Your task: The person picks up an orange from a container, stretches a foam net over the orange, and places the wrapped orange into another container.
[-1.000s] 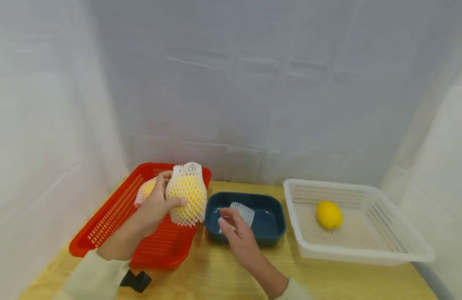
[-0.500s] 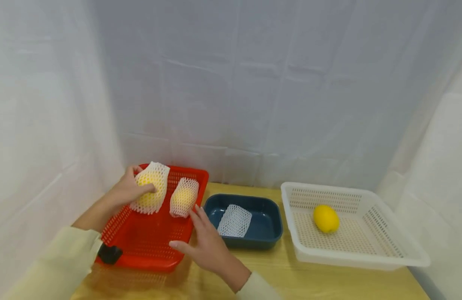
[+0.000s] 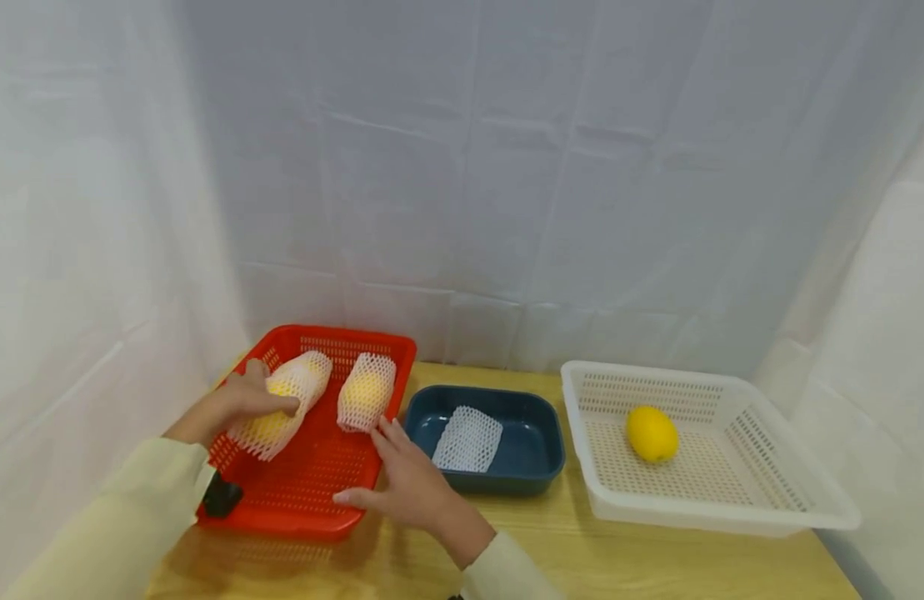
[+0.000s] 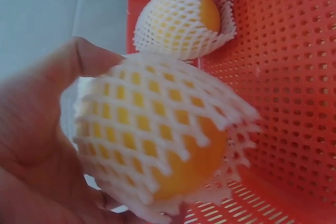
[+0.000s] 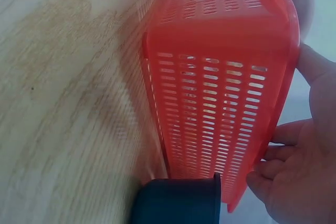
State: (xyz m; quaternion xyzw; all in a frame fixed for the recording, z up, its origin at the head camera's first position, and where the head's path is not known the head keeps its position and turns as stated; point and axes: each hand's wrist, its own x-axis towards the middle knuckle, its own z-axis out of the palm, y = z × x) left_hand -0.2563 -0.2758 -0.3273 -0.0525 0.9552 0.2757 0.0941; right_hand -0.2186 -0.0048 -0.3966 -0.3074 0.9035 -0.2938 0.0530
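Observation:
My left hand [image 3: 240, 402] grips a yellow fruit in a white foam net [image 4: 152, 135], down inside the red plastic basket [image 3: 315, 529] along its left side. The thumb lies across the top of the net. In the left wrist view, orange-yellow skin shows at the net's ragged opening, and another netted fruit [image 4: 178, 22] lies beyond it at the basket wall. A netted fruit [image 3: 367, 392] also sits by the basket's right wall in the head view. My right hand [image 3: 412, 487] touches that side's rim, fingers extended and thumb spread toward the front.
Right of the basket, a dark teal tub [image 3: 525, 485] holds a flat, loose foam net [image 3: 467, 440]. Farther right, a white slotted basket [image 3: 701, 518] holds an unwrapped yellow fruit [image 3: 652, 433]. Everything stands on a wooden table [image 3: 551, 550] before hanging pale sheets [image 3: 462, 167].
My left hand has carried the netted fruit leftward and lowered it into the red basket. My right hand has shifted left from over the teal tub to the basket rim.

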